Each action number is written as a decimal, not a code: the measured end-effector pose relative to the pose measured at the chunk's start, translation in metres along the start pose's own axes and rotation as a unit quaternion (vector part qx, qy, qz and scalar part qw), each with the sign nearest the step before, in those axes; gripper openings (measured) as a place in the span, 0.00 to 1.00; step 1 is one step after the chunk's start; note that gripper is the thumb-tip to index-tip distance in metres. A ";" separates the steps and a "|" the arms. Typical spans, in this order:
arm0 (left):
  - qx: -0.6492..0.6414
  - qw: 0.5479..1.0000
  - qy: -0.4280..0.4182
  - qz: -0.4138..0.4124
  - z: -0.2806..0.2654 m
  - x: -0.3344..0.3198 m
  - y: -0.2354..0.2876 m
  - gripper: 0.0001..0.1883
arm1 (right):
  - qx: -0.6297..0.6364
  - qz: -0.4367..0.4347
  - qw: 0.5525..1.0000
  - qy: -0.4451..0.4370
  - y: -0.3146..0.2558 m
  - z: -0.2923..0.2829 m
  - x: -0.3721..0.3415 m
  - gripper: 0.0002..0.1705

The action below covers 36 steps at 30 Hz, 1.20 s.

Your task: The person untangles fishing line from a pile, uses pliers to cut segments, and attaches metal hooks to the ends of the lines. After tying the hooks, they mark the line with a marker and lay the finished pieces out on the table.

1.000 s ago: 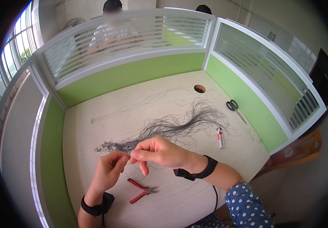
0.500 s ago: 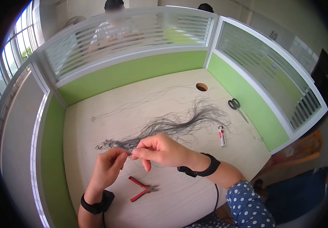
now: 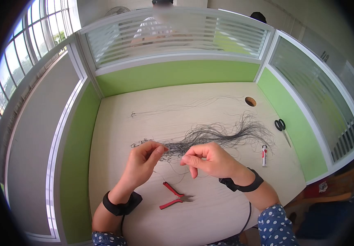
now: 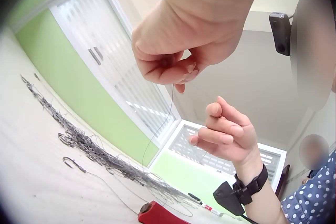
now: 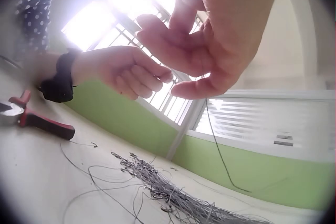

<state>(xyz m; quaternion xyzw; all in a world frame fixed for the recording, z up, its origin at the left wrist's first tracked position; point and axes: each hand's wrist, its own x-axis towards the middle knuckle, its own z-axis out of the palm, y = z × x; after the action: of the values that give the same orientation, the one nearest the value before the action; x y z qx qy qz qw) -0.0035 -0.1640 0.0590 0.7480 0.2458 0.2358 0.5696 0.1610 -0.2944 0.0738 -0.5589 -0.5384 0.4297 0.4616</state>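
In the head view my left hand (image 3: 142,164) holds its thumb and forefinger together. From its fingertips hangs a thin dark line (image 4: 172,100) in the left wrist view. A short gap away, my right hand (image 3: 211,160) has thumb and forefinger closed together, the other fingers bent; a dark line (image 5: 218,148) hangs below it in the right wrist view. Behind both hands lies a bundle of grey lines (image 3: 226,138), with hooks clustered at its left end. Red-handled pliers (image 3: 181,198) lie spread below and between the hands. One hook (image 4: 73,163) lies near the pliers.
Black-handled scissors (image 3: 280,124) and a white-and-red lighter (image 3: 264,156) lie at the right. A few separate hooked lines (image 3: 133,115) stretch across the back toward a round hole (image 3: 250,101). Green partitions (image 3: 177,76) enclose the table; people are beyond them.
The hands, whose fingertips met before, have moved apart. The head view has shifted, so the table and its things appear farther right.
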 end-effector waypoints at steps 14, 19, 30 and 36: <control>0.122 0.990 -0.014 0.066 0.006 -0.002 -0.008 0.09 | -0.702 -0.252 0.650 0.147 0.004 0.007 0.009 0.05; 0.143 0.985 -0.018 0.093 0.009 -0.007 -0.008 0.07 | -0.745 -0.240 0.611 0.119 0.001 0.009 0.006 0.06; 0.194 0.966 -0.021 0.167 0.013 -0.007 -0.017 0.06 | -0.827 -0.161 0.530 0.096 0.002 0.024 -0.003 0.06; 0.158 0.975 0.024 0.155 0.005 -0.007 -0.003 0.06 | -0.711 -0.131 0.690 0.039 -0.004 0.016 -0.005 0.04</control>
<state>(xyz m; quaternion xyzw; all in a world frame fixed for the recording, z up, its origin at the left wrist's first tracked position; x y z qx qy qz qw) -0.0058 -0.1710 0.0541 0.8520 0.1742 0.2971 0.3944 0.1440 -0.2988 0.0748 -0.6601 -0.7320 -0.1687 -0.0013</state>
